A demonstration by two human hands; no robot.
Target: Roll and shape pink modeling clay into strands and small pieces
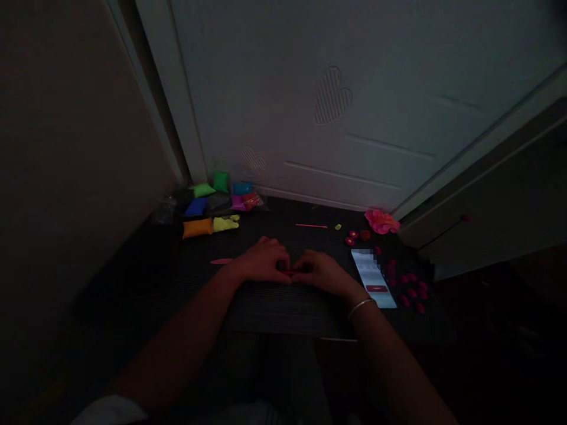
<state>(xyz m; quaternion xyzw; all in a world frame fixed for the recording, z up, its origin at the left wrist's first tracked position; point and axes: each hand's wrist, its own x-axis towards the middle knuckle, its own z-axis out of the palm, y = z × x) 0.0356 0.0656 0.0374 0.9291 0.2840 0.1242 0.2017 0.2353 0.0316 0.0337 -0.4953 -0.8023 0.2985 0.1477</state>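
Observation:
Over the middle of the dark table, my left hand (264,260) and my right hand (322,271) meet with fingers curled. Between their fingertips shows a thin red strip (290,273), pinched from both sides; its material is hard to make out in the dim light, and the fingers cover part of it. A pink flat tool (221,261) lies beside my left wrist, partly hidden by it. Beyond the hands lie a thin pink stick (311,225) and a small yellow-green bit (338,226). To the right of my right hand, a lit phone (372,277) rests face up.
Several coloured packets, among them an orange packet (197,228) and a torn yellow packet (225,223), lie at the back left. Small magenta pieces (411,293) and a pink flower (381,222) are on the right. A white panel (283,106) with heart reliefs stands behind the table.

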